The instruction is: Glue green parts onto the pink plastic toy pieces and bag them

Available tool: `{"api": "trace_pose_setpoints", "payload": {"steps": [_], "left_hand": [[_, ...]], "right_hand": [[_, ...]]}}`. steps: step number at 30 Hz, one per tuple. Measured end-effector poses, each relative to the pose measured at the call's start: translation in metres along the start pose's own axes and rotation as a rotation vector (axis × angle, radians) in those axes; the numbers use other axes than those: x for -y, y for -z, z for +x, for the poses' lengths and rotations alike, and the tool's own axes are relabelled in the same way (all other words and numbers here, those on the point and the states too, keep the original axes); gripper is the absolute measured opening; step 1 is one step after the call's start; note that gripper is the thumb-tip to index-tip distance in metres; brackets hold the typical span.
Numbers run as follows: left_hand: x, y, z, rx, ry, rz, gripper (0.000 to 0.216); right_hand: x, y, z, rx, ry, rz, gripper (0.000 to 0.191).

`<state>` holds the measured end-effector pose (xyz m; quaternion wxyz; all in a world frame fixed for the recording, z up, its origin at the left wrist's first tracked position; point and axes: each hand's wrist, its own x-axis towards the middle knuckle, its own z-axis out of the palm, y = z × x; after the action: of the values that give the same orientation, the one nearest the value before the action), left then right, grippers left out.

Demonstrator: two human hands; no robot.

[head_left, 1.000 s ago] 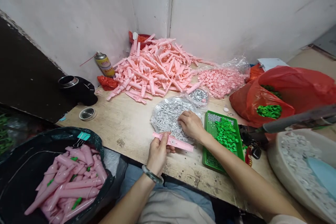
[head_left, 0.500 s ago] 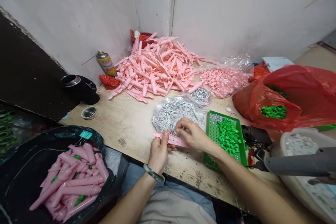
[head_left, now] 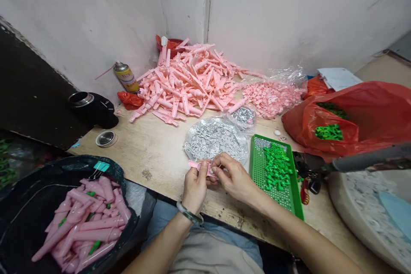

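A pink plastic half-shell is gripped in my left hand, thumb on top, above the front of the table. Over the shell's right end, my right hand has its thumb and fingertips pinched together against it; whatever is between them is too small to make out. Just beyond both hands lies a clear bag of metal pins and small grey-white pieces. To the right of my right hand stands a green perforated tray with small green plastic parts and tiny metal pieces.
A heap of pink shells covers the back, beside small pink pieces. At left are a spray can, a black flask and a dark bin of pink assemblies. A red bag and white tub stand right.
My right hand has moved left and down, closing its fingertips onto the pink half-shell in my left hand. The grey bar at the right has shifted upward in view.
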<state>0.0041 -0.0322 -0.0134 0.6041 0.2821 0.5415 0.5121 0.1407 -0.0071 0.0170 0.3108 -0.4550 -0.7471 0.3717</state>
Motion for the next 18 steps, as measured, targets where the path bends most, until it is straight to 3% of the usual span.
{"api": "trace_pose_setpoints", "payload": {"steps": [7,13,18], "left_hand": [[-0.006,0.0,-0.006,0.014,-0.221,0.252,0.045],[-0.002,0.001,-0.001,-0.007,-0.157,0.173,0.047],[-0.002,0.002,0.0,0.014,-0.076,0.099,0.048]], "right_hand": [[-0.006,-0.012,-0.006,-0.077,0.03,0.022,0.013],[-0.006,-0.022,-0.015,-0.151,0.123,0.053,0.014],[-0.001,-0.011,-0.012,-0.073,0.105,0.122,0.016]]}}
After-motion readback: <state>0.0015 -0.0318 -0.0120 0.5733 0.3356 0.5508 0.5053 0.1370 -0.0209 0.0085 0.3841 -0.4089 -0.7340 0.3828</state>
